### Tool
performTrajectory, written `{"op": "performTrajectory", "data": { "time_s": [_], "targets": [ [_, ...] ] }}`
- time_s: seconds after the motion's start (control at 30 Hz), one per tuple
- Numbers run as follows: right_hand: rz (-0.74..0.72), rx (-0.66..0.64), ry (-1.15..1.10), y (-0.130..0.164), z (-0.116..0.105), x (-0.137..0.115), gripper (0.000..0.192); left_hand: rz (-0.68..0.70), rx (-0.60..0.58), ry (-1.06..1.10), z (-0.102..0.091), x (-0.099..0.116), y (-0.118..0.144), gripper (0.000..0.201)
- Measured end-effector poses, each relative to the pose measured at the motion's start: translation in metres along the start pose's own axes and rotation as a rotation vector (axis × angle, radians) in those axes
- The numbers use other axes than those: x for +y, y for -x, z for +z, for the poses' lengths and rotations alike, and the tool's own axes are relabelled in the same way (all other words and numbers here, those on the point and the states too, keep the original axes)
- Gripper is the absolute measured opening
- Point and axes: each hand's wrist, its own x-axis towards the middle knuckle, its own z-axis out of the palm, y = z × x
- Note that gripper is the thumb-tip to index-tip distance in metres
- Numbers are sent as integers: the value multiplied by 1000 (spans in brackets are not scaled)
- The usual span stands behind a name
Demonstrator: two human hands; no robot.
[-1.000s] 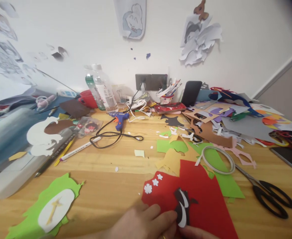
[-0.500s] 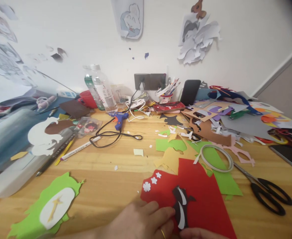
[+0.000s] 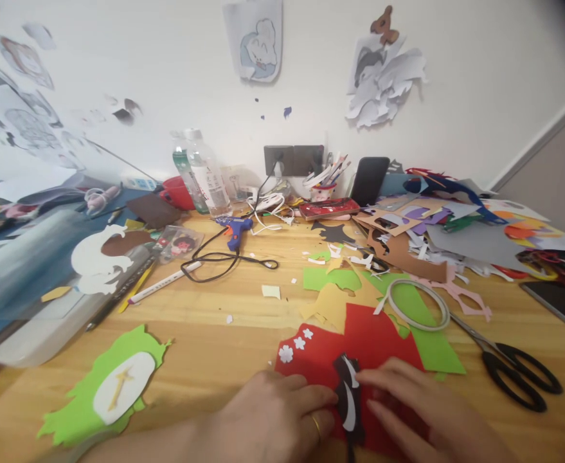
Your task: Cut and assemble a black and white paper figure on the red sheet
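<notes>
The black paper piece (image 3: pixel 347 399) with curved white shapes on it lies on the red paper (image 3: pixel 385 334), low in the view and between the two hands. The left hand (image 3: pixel 286 411), a ring (image 3: pixel 316 426) on one finger, rests at the left edge of the black piece with its fingers bent and close together; whether it pinches the piece or only presses on it, I cannot tell. The right hand (image 3: pixel 417 405) is on the other side, its fingers loosely parted and holding nothing, one fingertip at or just beside the upper right edge of the piece. Three white flowers (image 3: pixel 299 344) sit near the red paper's upper left edge. Beyond the red paper are tan paper (image 3: pixel 330 305) and green paper (image 3: pixel 439 350), with a roll of tape (image 3: pixel 421 327) lying partly over the green. Scissors (image 3: pixel 516 376) with black handles lie to the right on the wooden table (image 3: pixel 209 350). Well apart on the left is a green cutout (image 3: pixel 80 393) bearing a white oval (image 3: pixel 140 379) and a yellowish cross (image 3: pixel 118 390).
</notes>
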Motion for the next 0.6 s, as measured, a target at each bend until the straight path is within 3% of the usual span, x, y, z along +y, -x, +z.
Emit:
{"op": "performTrajectory", "data": {
  "time_s": [0.13,0.43,0.6],
  "targets": [
    [-116,-131,74,-16,-1,-3,25,6,8,-39,-2,2,-1,21],
    [-39,-184,79,-31,7,-11,11,-25,-43,-12,-1,4,1,20],
    [76,-163,-202,-21,-13,-19,12,-65,-31,115,-3,3,1,21]
  ]
}}
